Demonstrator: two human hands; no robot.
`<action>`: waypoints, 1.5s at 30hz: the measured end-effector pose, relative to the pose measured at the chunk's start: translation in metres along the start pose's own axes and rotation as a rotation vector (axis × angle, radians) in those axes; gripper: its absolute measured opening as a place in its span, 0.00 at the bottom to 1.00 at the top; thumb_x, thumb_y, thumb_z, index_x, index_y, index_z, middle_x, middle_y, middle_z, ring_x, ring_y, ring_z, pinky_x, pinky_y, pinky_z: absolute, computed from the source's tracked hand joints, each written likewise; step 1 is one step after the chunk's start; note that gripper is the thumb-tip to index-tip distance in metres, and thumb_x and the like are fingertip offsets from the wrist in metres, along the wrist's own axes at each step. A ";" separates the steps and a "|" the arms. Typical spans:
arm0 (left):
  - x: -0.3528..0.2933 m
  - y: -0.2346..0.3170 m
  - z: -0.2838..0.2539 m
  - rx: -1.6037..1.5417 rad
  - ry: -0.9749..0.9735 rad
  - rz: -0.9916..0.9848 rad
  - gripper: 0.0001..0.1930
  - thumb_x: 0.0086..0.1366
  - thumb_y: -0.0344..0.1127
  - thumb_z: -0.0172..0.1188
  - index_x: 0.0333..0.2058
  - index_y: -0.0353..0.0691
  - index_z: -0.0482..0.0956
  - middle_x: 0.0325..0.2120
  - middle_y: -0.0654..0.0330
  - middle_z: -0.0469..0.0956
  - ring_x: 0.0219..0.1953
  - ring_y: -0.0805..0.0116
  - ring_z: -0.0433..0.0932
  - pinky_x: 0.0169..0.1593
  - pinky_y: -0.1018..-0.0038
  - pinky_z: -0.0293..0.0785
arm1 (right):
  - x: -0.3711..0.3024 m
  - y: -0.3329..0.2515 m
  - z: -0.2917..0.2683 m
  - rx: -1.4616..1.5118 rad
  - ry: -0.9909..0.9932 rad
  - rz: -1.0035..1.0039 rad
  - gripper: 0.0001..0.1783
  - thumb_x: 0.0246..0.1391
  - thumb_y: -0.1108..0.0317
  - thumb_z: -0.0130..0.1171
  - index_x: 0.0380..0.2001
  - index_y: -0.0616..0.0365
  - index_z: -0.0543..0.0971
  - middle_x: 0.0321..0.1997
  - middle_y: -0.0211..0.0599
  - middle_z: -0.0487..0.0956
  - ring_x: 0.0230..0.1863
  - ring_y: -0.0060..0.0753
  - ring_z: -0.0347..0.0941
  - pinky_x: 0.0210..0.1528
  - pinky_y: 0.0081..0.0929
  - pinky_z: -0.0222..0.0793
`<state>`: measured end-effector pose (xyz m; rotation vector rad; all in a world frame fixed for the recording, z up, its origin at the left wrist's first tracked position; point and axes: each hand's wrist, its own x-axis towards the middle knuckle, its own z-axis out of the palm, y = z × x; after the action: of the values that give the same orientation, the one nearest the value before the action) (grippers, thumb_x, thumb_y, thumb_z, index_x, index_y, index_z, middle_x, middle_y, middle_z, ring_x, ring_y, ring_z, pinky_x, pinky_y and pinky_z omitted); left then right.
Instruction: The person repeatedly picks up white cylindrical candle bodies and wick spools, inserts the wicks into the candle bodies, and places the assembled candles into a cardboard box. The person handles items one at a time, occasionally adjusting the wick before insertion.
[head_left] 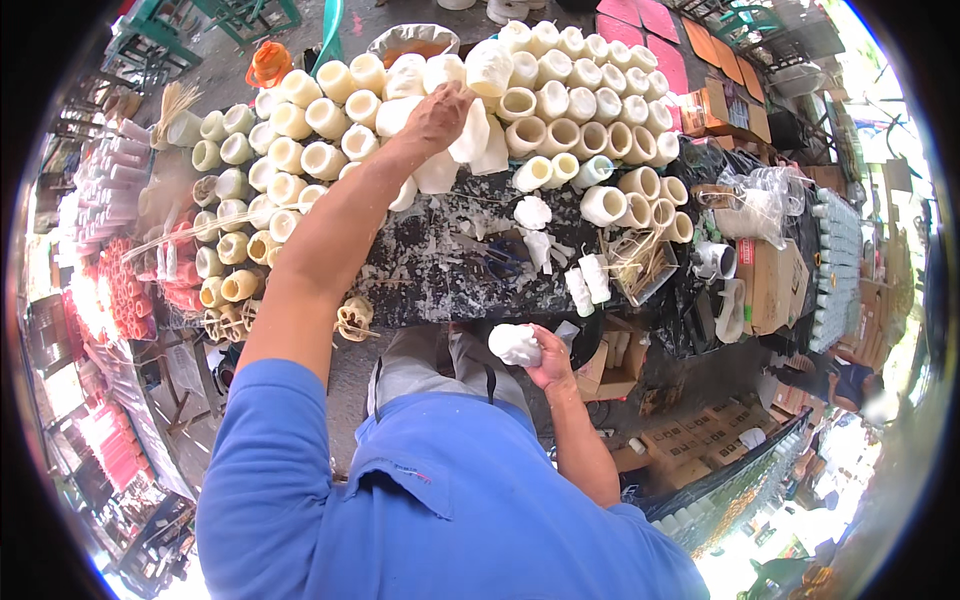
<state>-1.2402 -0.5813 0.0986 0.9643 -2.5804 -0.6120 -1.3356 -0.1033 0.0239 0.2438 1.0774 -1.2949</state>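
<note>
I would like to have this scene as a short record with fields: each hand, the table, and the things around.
Left hand: stretched over the table, at the lower edge of a cream cylinder; whether it grips cannot be told
Right hand: holds a white lump near the body
Table: dark top, spotted with white scraps
Stacked on table: rows of hollow cream cylinders
Near right edge: thin sticks in a tray
Beyond the far edge: orange container
</note>
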 end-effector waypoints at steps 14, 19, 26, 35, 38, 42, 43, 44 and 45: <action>-0.170 0.072 -0.018 -0.631 -0.295 -0.459 0.26 0.63 0.39 0.75 0.57 0.33 0.80 0.59 0.47 0.79 0.62 0.57 0.78 0.66 0.59 0.74 | -0.003 -0.025 0.066 0.275 -0.073 0.107 0.27 0.71 0.47 0.56 0.63 0.54 0.76 0.56 0.42 0.83 0.52 0.47 0.83 0.45 0.45 0.84; -0.261 0.147 -0.010 -1.280 -0.188 -0.581 0.47 0.54 0.34 0.82 0.70 0.38 0.66 0.57 0.58 0.79 0.60 0.68 0.77 0.65 0.64 0.74 | 0.014 -0.023 0.119 0.220 -0.465 0.201 0.30 0.73 0.41 0.51 0.64 0.51 0.75 0.54 0.38 0.84 0.48 0.37 0.83 0.43 0.39 0.84; -0.350 0.151 -0.050 -1.143 0.272 -0.560 0.47 0.50 0.29 0.81 0.68 0.40 0.66 0.56 0.59 0.79 0.58 0.67 0.77 0.64 0.65 0.73 | 0.005 -0.014 0.181 -0.515 -0.676 0.151 0.24 0.74 0.64 0.56 0.66 0.67 0.73 0.64 0.42 0.79 0.62 0.34 0.77 0.68 0.38 0.71; -0.540 0.096 -0.052 -1.408 1.044 -1.031 0.42 0.49 0.23 0.77 0.63 0.42 0.68 0.51 0.62 0.79 0.55 0.69 0.79 0.61 0.65 0.76 | 0.016 0.087 0.280 -1.232 -0.845 0.308 0.18 0.74 0.66 0.57 0.60 0.64 0.78 0.52 0.35 0.83 0.51 0.28 0.80 0.58 0.31 0.78; -0.650 0.068 -0.041 -1.358 1.272 -1.233 0.40 0.51 0.22 0.75 0.62 0.42 0.69 0.50 0.61 0.80 0.53 0.67 0.81 0.58 0.64 0.79 | 0.019 0.135 0.292 -1.265 -0.862 0.479 0.17 0.74 0.66 0.57 0.60 0.63 0.78 0.53 0.36 0.83 0.52 0.30 0.80 0.57 0.32 0.78; -0.809 0.020 -0.026 -1.384 1.576 -1.264 0.34 0.57 0.29 0.74 0.61 0.44 0.69 0.48 0.61 0.80 0.48 0.67 0.81 0.55 0.65 0.80 | 0.020 0.192 0.292 -1.435 -0.706 0.610 0.18 0.72 0.65 0.60 0.60 0.62 0.79 0.51 0.35 0.83 0.49 0.27 0.80 0.55 0.29 0.78; -0.849 0.002 -0.022 -1.366 1.599 -1.336 0.33 0.56 0.33 0.74 0.61 0.42 0.71 0.48 0.60 0.81 0.49 0.66 0.82 0.54 0.63 0.80 | 0.020 0.204 0.292 -1.495 -0.628 0.595 0.18 0.72 0.65 0.61 0.59 0.63 0.79 0.50 0.36 0.83 0.48 0.27 0.80 0.54 0.29 0.79; -0.890 -0.023 -0.018 -1.144 1.489 -1.462 0.34 0.56 0.34 0.75 0.61 0.42 0.72 0.48 0.59 0.81 0.50 0.63 0.82 0.54 0.63 0.80 | 0.020 0.218 0.293 -1.567 -0.521 0.570 0.18 0.72 0.65 0.61 0.58 0.63 0.79 0.49 0.37 0.83 0.47 0.27 0.80 0.52 0.28 0.79; -0.929 -0.050 -0.012 -0.938 1.361 -1.582 0.34 0.55 0.35 0.76 0.60 0.41 0.72 0.49 0.57 0.82 0.51 0.61 0.82 0.54 0.62 0.79 | 0.021 0.232 0.293 -1.576 -0.457 0.571 0.18 0.71 0.65 0.61 0.58 0.63 0.79 0.49 0.37 0.83 0.47 0.27 0.80 0.51 0.28 0.79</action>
<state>-0.5370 0.0106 -0.0490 1.8127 0.0118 -0.8133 -0.9911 -0.2435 0.0678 -0.8390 1.1937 0.2278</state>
